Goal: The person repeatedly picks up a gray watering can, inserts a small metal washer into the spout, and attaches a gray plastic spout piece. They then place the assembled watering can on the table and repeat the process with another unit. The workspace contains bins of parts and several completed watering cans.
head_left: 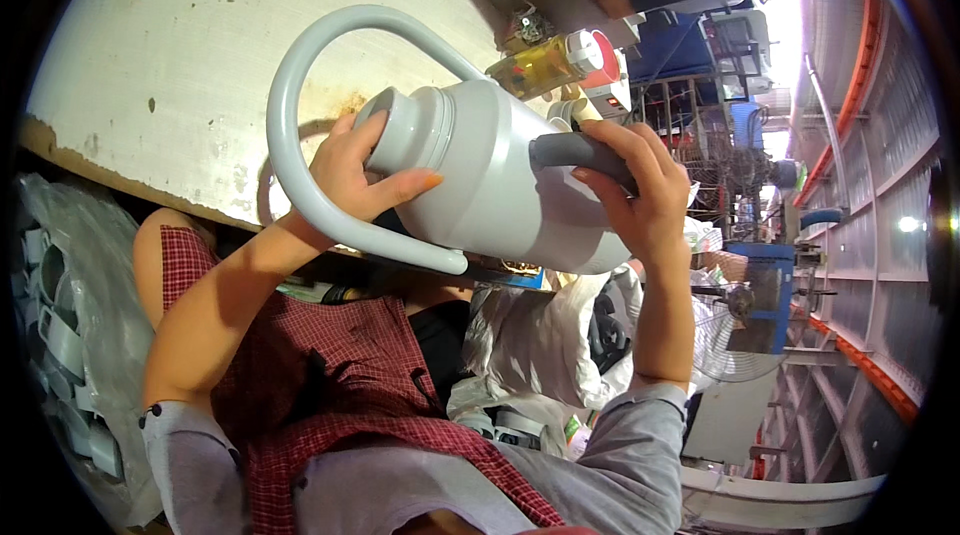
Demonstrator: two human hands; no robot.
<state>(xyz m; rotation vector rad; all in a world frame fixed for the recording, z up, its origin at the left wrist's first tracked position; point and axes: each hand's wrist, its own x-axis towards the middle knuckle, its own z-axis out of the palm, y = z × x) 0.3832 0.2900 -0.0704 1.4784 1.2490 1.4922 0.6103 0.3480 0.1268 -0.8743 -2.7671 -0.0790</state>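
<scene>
White worktable (180, 45) fills upper left, surface stained and rust-spotted. Grey plastic watering can (500, 185) held in the air in front of table edge, lying on its side, neck to the left, long looped handle (290, 135) arcing over the left wrist. Left hand (365, 175) wrapped around the can's neck, thumb across it, clamped. Right hand (640, 190) closed on a dark grey tube-shaped part (580, 150) at the can's body. Amber bottle with red-white cap (545, 60) lies on table behind. Grey plastic parts in bag (60, 325) at far left.
</scene>
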